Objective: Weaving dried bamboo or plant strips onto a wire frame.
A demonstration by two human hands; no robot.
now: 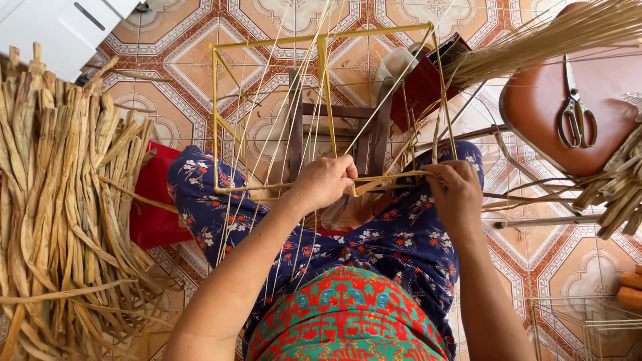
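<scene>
While the person sits with a yellow wire frame (321, 40) propped against the lap, both hands work at the frame's lower rail. The left hand (326, 182) is curled shut, knuckles up, clamped on the rail and on a flat dried strip (388, 179) that runs across to the other side. The right hand (455, 190) is likewise closed, gripping the far end of that same strip where it meets the rail. Thin pale strands (281, 100) run lengthwise from the top rail down past the hands and over the knees.

Step in hand, as judged from the grip: 1 strip is being wound or woven along the lower rail, between the 2 hands. The strip lies touching the rail, taut, and the wrapping covers only a short section of it; most of the frame is bare wire.

Requirement for the next move, as a judgement: tension on the strip must be kept by 1 hand while the other shifts its hold, so that the strip does not slacken or slip off the rail.

Surroundings: a heap of dried strips (60, 200) lies on the tiled floor (194, 60) at the left. Scissors (575, 110) rest on a brown stool (555, 127) at the right, beside a bundle of fine straw (548, 40).
</scene>
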